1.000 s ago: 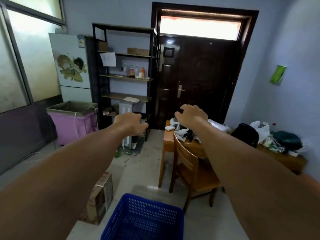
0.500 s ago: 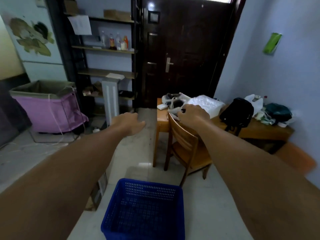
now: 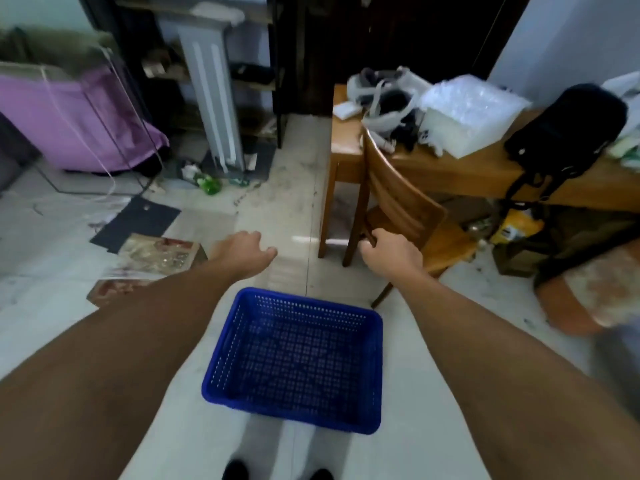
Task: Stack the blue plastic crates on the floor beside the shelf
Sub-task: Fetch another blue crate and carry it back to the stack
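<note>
With fingers loosely curled and holding nothing, the left hand (image 3: 242, 252) and right hand (image 3: 389, 254) hover above the perforated blue plastic crate (image 3: 294, 358) on the pale tiled floor (image 3: 433, 358); I'd grasp both side rims evenly before lifting.

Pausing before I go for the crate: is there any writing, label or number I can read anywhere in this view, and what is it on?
No text can be read in this view.
Yellow package under the wooden table: dark print, too blurred to read.
Printed cardboard box on the floor: pictures only, lettering not legible.
Blue crate: no label visible.
</note>
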Action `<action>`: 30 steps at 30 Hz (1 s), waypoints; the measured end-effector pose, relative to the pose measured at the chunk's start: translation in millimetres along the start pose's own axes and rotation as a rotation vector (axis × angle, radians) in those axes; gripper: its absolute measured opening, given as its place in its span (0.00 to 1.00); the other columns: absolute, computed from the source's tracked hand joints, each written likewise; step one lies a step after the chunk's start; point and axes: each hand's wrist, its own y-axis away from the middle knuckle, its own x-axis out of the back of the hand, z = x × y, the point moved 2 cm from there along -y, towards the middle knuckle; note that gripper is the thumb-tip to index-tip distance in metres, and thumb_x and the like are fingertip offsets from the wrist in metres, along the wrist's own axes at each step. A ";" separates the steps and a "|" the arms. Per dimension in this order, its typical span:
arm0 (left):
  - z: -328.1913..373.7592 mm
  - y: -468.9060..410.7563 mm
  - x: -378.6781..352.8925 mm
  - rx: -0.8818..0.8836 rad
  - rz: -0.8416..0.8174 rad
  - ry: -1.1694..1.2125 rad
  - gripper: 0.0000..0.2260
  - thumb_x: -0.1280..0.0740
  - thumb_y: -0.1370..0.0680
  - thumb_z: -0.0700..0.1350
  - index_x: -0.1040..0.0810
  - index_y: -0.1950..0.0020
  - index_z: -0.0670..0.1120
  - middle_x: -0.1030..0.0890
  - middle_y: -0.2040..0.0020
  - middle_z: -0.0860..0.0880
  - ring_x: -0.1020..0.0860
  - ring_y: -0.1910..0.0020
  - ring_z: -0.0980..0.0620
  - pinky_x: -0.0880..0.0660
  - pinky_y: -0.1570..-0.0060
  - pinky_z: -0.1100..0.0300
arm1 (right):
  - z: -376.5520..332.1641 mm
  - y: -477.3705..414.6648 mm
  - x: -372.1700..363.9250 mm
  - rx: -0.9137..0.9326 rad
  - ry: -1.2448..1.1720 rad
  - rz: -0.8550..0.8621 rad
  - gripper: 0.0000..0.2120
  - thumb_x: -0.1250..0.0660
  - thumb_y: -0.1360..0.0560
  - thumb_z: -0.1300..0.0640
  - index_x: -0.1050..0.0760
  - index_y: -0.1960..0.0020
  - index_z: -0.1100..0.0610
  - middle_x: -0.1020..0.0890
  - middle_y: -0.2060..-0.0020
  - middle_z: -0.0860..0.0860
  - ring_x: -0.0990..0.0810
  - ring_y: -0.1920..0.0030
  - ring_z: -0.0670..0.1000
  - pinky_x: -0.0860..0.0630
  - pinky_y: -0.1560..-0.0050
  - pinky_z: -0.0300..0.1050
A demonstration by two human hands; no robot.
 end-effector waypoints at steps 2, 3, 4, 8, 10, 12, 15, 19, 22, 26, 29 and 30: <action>-24.0 -27.4 -39.5 0.045 -0.044 -0.016 0.31 0.42 0.22 0.64 0.25 0.28 0.43 0.22 0.31 0.40 0.22 0.35 0.38 0.24 0.37 0.44 | 19.7 -16.1 -49.7 -0.034 -0.007 -0.065 0.21 0.41 0.19 0.43 0.29 0.29 0.50 0.19 0.44 0.51 0.20 0.49 0.53 0.20 0.48 0.52; -35.5 -39.9 -60.4 0.067 -0.063 -0.031 0.31 0.42 0.21 0.64 0.26 0.28 0.44 0.22 0.31 0.40 0.22 0.36 0.38 0.23 0.38 0.43 | 30.1 -23.2 -75.7 -0.058 -0.005 -0.102 0.23 0.41 0.19 0.43 0.30 0.28 0.51 0.20 0.40 0.53 0.20 0.45 0.55 0.21 0.45 0.53; -47.9 -51.5 -82.2 0.083 -0.086 -0.046 0.31 0.43 0.21 0.65 0.26 0.29 0.44 0.21 0.32 0.40 0.21 0.37 0.38 0.22 0.40 0.43 | 41.0 -29.1 -102.8 -0.091 -0.001 -0.134 0.24 0.41 0.19 0.43 0.31 0.27 0.51 0.21 0.37 0.54 0.20 0.41 0.57 0.22 0.43 0.54; -97.5 -90.7 -176.6 0.131 -0.177 -0.071 0.32 0.47 0.21 0.68 0.27 0.31 0.44 0.20 0.35 0.40 0.20 0.41 0.38 0.21 0.46 0.44 | 89.0 -43.9 -206.5 -0.227 0.022 -0.226 0.22 0.43 0.22 0.42 0.27 0.34 0.53 0.19 0.41 0.55 0.19 0.46 0.58 0.22 0.48 0.52; -125.2 -110.4 -228.2 0.178 -0.208 -0.051 0.36 0.47 0.23 0.71 0.28 0.29 0.44 0.20 0.34 0.39 0.19 0.41 0.37 0.21 0.43 0.42 | 118.3 -48.5 -257.3 -0.274 0.002 -0.286 0.24 0.45 0.24 0.42 0.26 0.35 0.53 0.18 0.46 0.52 0.19 0.50 0.56 0.22 0.51 0.50; -146.2 -125.1 -276.5 0.206 -0.245 -0.050 0.35 0.46 0.23 0.69 0.28 0.30 0.44 0.21 0.34 0.38 0.20 0.39 0.36 0.21 0.40 0.40 | 147.5 -49.4 -306.1 -0.329 -0.016 -0.329 0.24 0.46 0.27 0.41 0.25 0.40 0.52 0.17 0.53 0.50 0.19 0.58 0.53 0.20 0.56 0.49; -168.5 -138.5 -336.7 0.244 -0.278 -0.059 0.29 0.42 0.19 0.64 0.27 0.30 0.42 0.22 0.33 0.38 0.21 0.38 0.35 0.22 0.41 0.43 | 183.6 -45.5 -373.2 -0.394 0.020 -0.361 0.20 0.42 0.22 0.43 0.27 0.37 0.52 0.18 0.53 0.51 0.19 0.57 0.53 0.23 0.59 0.48; -206.7 -152.3 -404.5 0.299 -0.264 -0.053 0.23 0.40 0.21 0.62 0.24 0.40 0.44 0.19 0.42 0.39 0.19 0.46 0.35 0.21 0.44 0.41 | 215.8 -41.9 -449.0 -0.480 0.056 -0.363 0.26 0.39 0.22 0.43 0.30 0.29 0.55 0.20 0.40 0.56 0.20 0.45 0.61 0.22 0.46 0.55; -256.6 -175.0 -464.5 0.357 -0.240 -0.057 0.26 0.41 0.28 0.65 0.25 0.42 0.46 0.19 0.45 0.40 0.19 0.50 0.34 0.19 0.48 0.36 | 231.1 -47.7 -499.3 -0.607 0.046 -0.379 0.32 0.36 0.21 0.47 0.39 0.23 0.62 0.28 0.30 0.60 0.27 0.34 0.64 0.28 0.38 0.58; -263.2 -181.6 -481.1 0.494 -0.196 0.015 0.27 0.36 0.26 0.56 0.28 0.35 0.39 0.21 0.40 0.34 0.19 0.47 0.29 0.20 0.46 0.35 | 250.0 -51.6 -541.6 -0.733 0.015 -0.364 0.42 0.35 0.20 0.50 0.56 0.19 0.65 0.43 0.21 0.61 0.36 0.27 0.66 0.34 0.31 0.63; -262.3 -186.0 -492.1 0.544 -0.220 0.070 0.20 0.35 0.21 0.48 0.27 0.36 0.34 0.21 0.42 0.31 0.20 0.48 0.29 0.21 0.48 0.41 | 261.9 -54.6 -554.6 -0.783 -0.043 -0.294 0.41 0.34 0.21 0.54 0.55 0.20 0.65 0.40 0.24 0.62 0.34 0.29 0.68 0.32 0.34 0.64; -263.0 -187.4 -497.8 0.545 -0.233 0.074 0.19 0.36 0.19 0.45 0.29 0.35 0.33 0.21 0.41 0.30 0.20 0.46 0.29 0.23 0.48 0.41 | 265.0 -55.6 -556.0 -0.791 -0.055 -0.275 0.39 0.34 0.21 0.55 0.53 0.20 0.65 0.38 0.25 0.62 0.32 0.31 0.68 0.30 0.36 0.64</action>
